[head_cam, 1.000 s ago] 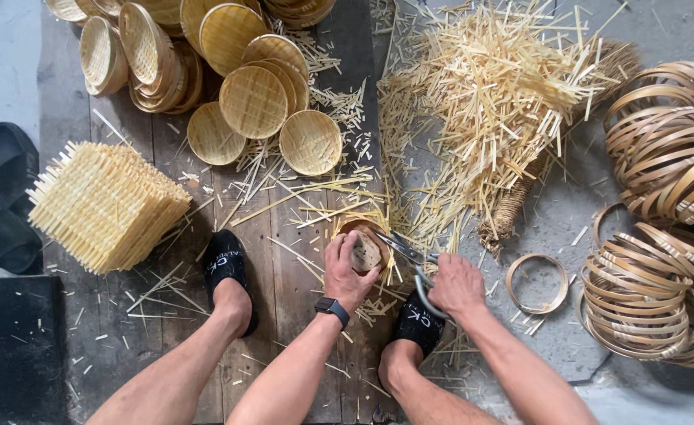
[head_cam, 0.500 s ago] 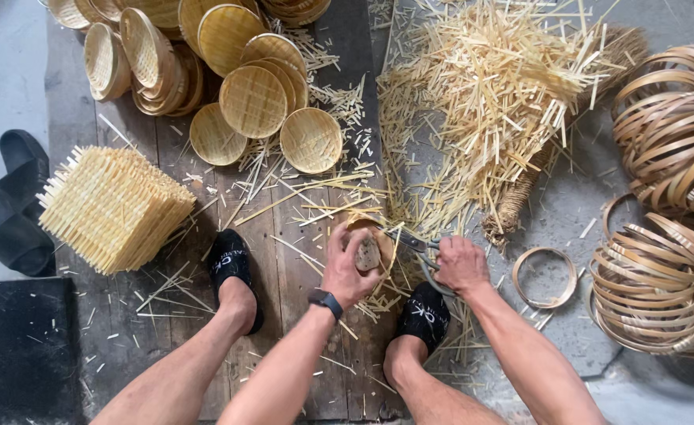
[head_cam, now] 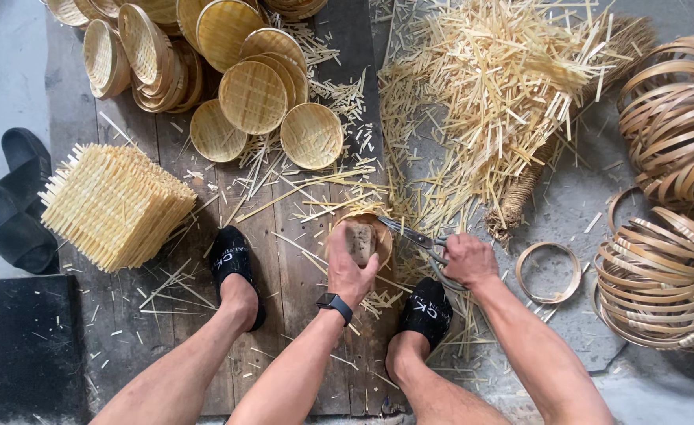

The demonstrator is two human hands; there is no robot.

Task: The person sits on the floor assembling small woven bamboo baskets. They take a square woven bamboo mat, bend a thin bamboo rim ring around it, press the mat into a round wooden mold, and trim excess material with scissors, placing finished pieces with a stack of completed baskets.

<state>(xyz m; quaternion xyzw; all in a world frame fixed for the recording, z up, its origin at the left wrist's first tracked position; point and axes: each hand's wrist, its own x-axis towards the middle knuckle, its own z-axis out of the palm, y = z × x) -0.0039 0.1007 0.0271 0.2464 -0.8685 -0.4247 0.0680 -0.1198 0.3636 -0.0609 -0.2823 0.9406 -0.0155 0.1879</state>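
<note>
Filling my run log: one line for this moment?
left hand: holds small woven basket | right hand: scissors trimming rim

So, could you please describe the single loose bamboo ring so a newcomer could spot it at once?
Start at the big heap of stacked bamboo hoops on the right. Just left of it, on the grey floor beside the right hand, lies one loose ring. Unlike its neighbours, it lies flat and alone, apart from the stacks.
</note>
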